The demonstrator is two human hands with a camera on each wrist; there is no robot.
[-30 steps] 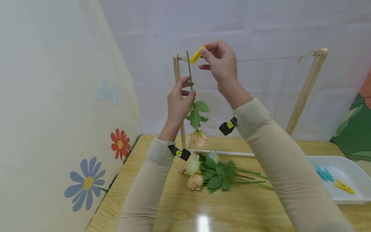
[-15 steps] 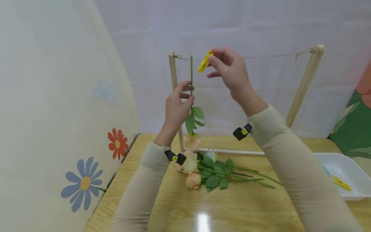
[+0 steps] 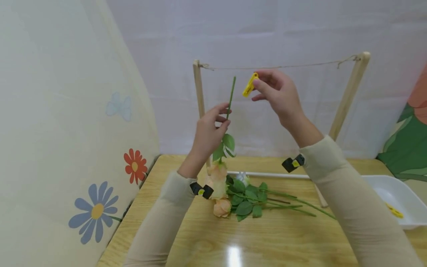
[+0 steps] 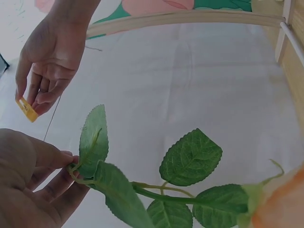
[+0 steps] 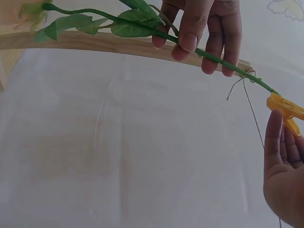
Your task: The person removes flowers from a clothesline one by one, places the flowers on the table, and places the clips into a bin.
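Observation:
My left hand (image 3: 211, 129) pinches the green stem of a peach rose (image 3: 218, 171), which hangs head down with its cut end tilted up and right. In the left wrist view its leaves (image 4: 190, 156) and part of the bloom show below my fingers. My right hand (image 3: 278, 94) pinches a yellow clothespin (image 3: 251, 85) between thumb and fingers, just right of the stem's top. A thin twine (image 3: 233, 68) runs behind and above both hands, tied between two wooden posts (image 3: 199, 89). In the right wrist view the clothespin overlaps the stem's tip.
On the wooden table (image 3: 253, 237) lie several roses (image 3: 222, 207) with leafy stems pointing right. A white rod (image 3: 267, 174) crosses behind them. At the right, a white tray (image 3: 410, 200) holds a yellow clothespin (image 3: 394, 210), partly behind my right sleeve.
Both hands have come down from the twine and shifted right with the rose and clothespin. The rose's stem now leans right, and its bloom is lower, over the lying roses.

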